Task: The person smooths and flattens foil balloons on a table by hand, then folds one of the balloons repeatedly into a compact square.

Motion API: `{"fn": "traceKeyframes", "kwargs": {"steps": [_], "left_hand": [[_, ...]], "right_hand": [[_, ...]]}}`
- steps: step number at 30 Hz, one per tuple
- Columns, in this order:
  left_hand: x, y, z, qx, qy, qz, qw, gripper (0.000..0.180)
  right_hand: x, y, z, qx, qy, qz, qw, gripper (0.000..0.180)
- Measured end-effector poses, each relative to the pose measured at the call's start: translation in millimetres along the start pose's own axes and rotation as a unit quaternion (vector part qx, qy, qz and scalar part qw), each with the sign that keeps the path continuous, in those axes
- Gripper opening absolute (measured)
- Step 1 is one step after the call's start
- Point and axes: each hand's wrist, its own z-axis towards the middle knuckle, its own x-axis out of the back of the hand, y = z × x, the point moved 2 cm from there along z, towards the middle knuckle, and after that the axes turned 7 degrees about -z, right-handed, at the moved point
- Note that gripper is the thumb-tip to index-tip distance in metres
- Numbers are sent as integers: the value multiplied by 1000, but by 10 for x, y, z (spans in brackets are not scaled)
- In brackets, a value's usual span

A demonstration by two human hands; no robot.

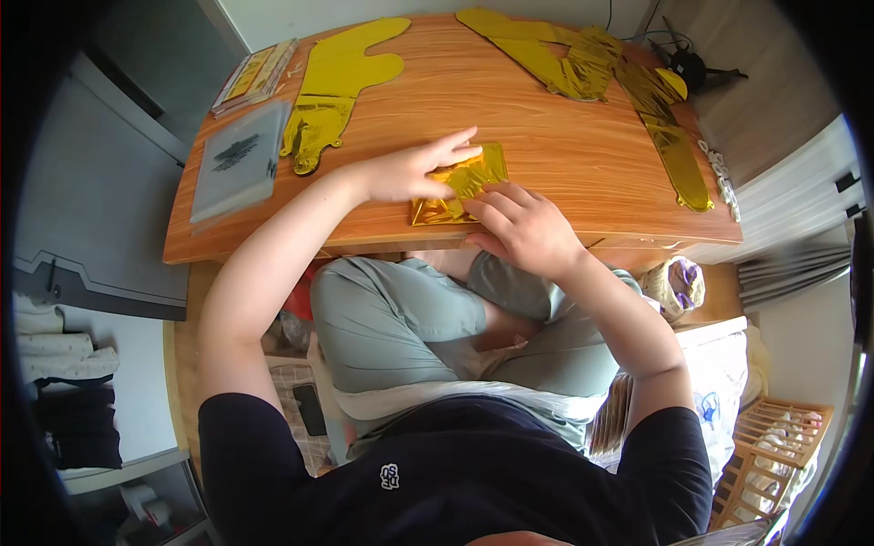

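Note:
A folded piece of shiny gold foil (492, 164), like a flat foil balloon, lies near the front edge of the wooden table. My left hand (405, 173) rests over its left side, fingers stretched and spread apart. From the right, my right hand (523, 223) touches the foil's near right part with slightly bent fingers, its thumb lower at the table edge. Both hands hide part of the foil. Farther back at left lies a flat, unfolded gold foil balloon (339, 73). Another gold foil balloon (546, 56) spreads across the back right, with a gold foil strip (669, 146) beside it.
On the table (428, 100) at left are a clear plastic sleeve (241, 159) and a stack of packets (255, 77). A black stand-like object (687, 65) sits at the back right. White small pieces (719, 182) line the right edge; a small bin (678, 287) stands below.

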Motion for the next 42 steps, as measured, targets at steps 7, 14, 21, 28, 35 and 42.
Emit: {"fn": "traceKeyframes", "kwargs": {"steps": [7, 14, 21, 28, 35, 42], "left_hand": [[215, -17, -17, 8, 99, -370, 924, 81], [795, -308, -450, -104, 340, -502, 789, 72], [2058, -1007, -1314, 92, 579, -72, 807, 38], [2745, -1274, -1287, 311, 512, 446, 665, 43], [2955, -1295, -1120, 390, 483, 352, 701, 48], [3163, -1287, -1313, 360, 480, 305, 739, 34]], "right_hand": [[-18, -37, 44, 39, -44, -56, 997, 46], [-2, -43, 44, 31, -64, -67, 995, 46], [-5, -70, 44, 46, -53, -89, 994, 47], [-15, -37, 32, 71, -65, -147, 984, 50], [-27, -24, 81, 69, -40, -112, 991, 49], [-5, -49, 96, 71, -48, -127, 988, 50]]}}
